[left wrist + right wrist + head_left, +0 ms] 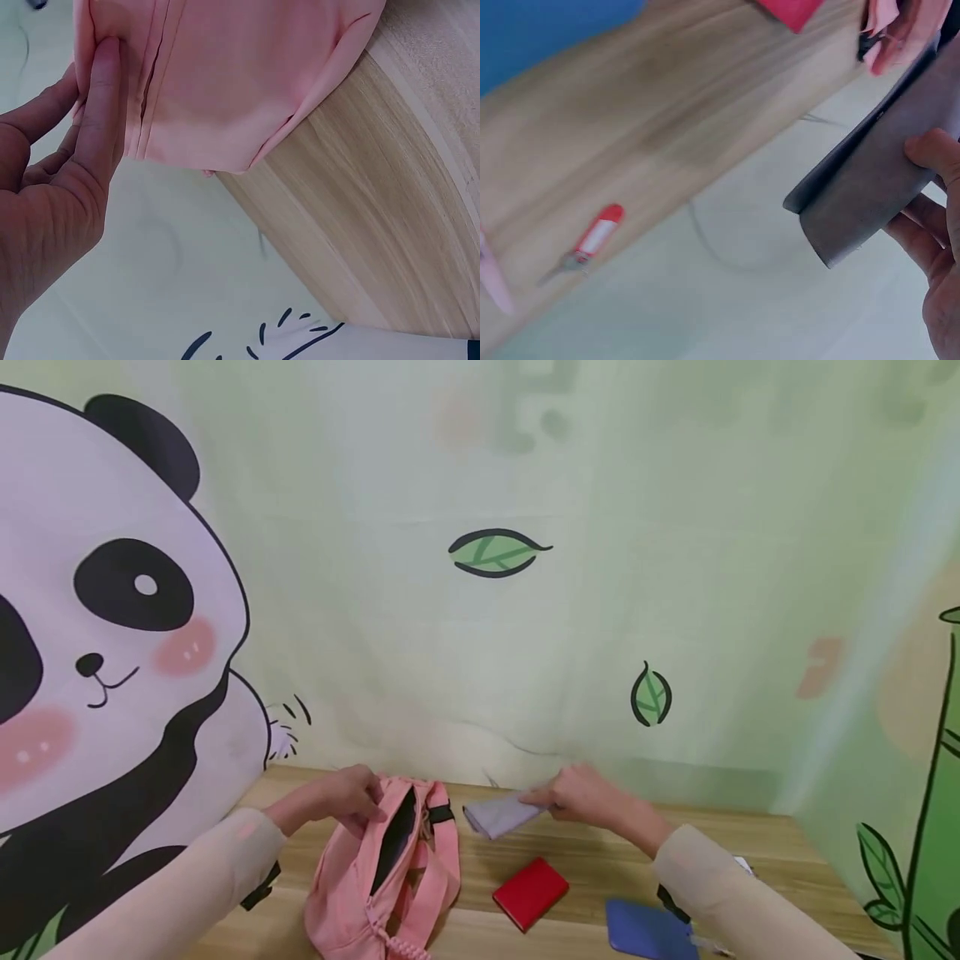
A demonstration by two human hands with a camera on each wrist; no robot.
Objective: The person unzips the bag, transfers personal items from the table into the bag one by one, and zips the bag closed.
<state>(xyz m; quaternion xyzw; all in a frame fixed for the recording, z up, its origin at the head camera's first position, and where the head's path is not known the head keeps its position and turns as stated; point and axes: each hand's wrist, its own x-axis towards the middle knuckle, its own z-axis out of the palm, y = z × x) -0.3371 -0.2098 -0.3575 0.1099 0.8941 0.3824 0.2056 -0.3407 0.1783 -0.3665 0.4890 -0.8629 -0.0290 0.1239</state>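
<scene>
A pink bag with straps and a braided cord stands on the table, its zipped opening parted over a dark inside. My left hand pinches the edge of that opening. In the left wrist view, the fingers press into the pink fabric from the side. To the right of the bag, above the table, my right hand holds a grey folded flat piece, wallet-like. The right wrist view shows the thumb on top of the grey fold and fingers beneath; its layers gape slightly.
A red booklet-like item lies right of the bag. Farther right is a flat blue item, partly under the right forearm. A key with a red tag and a pink slim object lie nearby. A printed wall stands behind.
</scene>
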